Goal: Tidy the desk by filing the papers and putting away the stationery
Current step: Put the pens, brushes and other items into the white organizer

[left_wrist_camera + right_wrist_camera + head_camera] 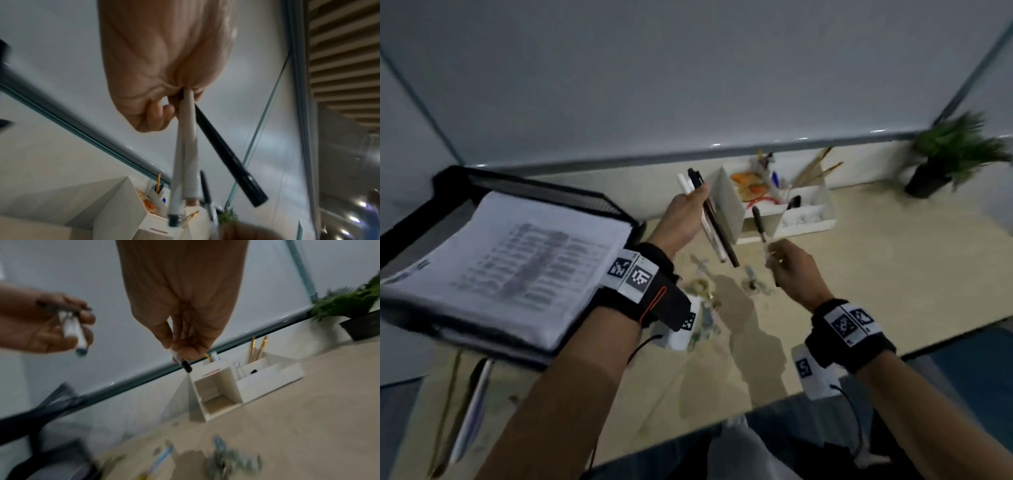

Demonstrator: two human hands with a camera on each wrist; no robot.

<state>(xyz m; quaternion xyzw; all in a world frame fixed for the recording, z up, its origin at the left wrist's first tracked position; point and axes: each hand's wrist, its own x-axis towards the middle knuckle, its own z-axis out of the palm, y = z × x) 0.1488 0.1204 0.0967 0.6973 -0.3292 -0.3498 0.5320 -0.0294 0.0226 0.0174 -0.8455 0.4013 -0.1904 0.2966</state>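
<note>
My left hand (697, 205) is raised over the desk and grips a bundle of pens (714, 226), white ones (186, 154) and a black one (228, 155), tilted steeply. To its right, my right hand (774, 255) pinches a single pen with a black cap (759, 224), cap pointing at the white desk organizer (808, 222). In the right wrist view the single pen's black end (186, 366) shows below my fingertips, above the organizer (267, 382). A stack of printed papers (517, 257) lies in the black mesh tray (534, 186) at the left.
Loose clips and small stationery (705, 294) are scattered on the beige desk between my arms. More pens (472, 411) lie under the tray at the lower left. A potted plant (955, 154) stands at the back right. A grey partition wall runs behind the desk.
</note>
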